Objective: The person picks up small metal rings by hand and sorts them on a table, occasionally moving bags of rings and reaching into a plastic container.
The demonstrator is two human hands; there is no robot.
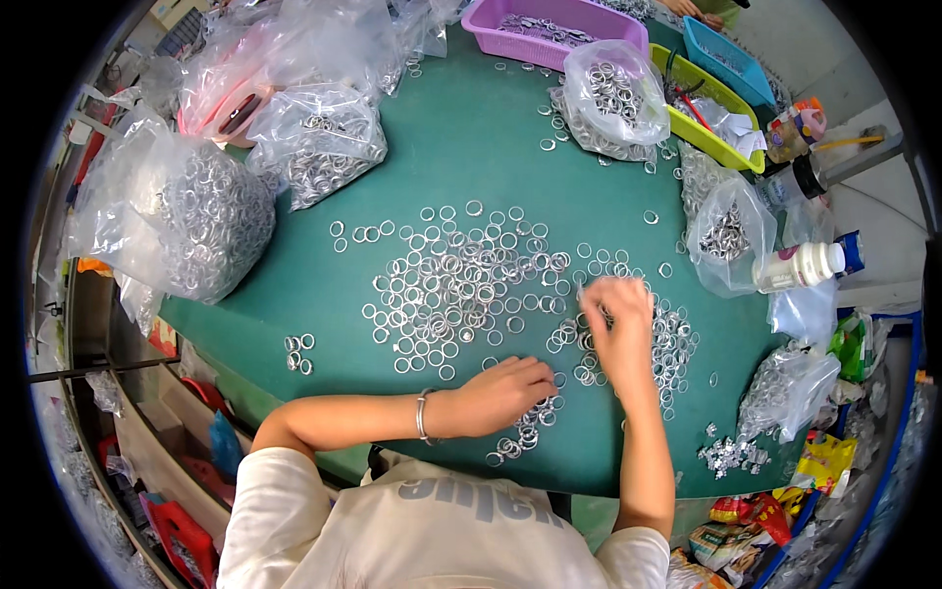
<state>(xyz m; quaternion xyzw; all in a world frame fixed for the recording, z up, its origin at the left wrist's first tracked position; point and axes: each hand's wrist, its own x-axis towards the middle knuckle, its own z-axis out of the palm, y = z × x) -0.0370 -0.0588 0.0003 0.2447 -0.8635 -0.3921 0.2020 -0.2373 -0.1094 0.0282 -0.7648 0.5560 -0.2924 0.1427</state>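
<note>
Many silver metal rings [461, 280] lie loosely spread over the green tabletop. My left hand [500, 395], a bangle on its wrist, rests low near the front edge with its fingers curled together beside a small cluster of rings [520, 439]. Whatever its fingertips pinch is hidden. Farther right, my right hand [620, 319] reaches over another group of rings [671, 348]. Its fingers are bent inward, and I cannot make out what lies between them. A few rings [299, 353] sit apart at the left.
Plastic bags of rings stand at left [216, 226], back left [329, 142], back right [613, 93] and right [731, 236]. Purple [554, 29], yellow-green [726, 98] and blue [726, 61] baskets line the back. A white bottle [800, 267] lies right; small metal pieces [733, 455] are near the front-right edge.
</note>
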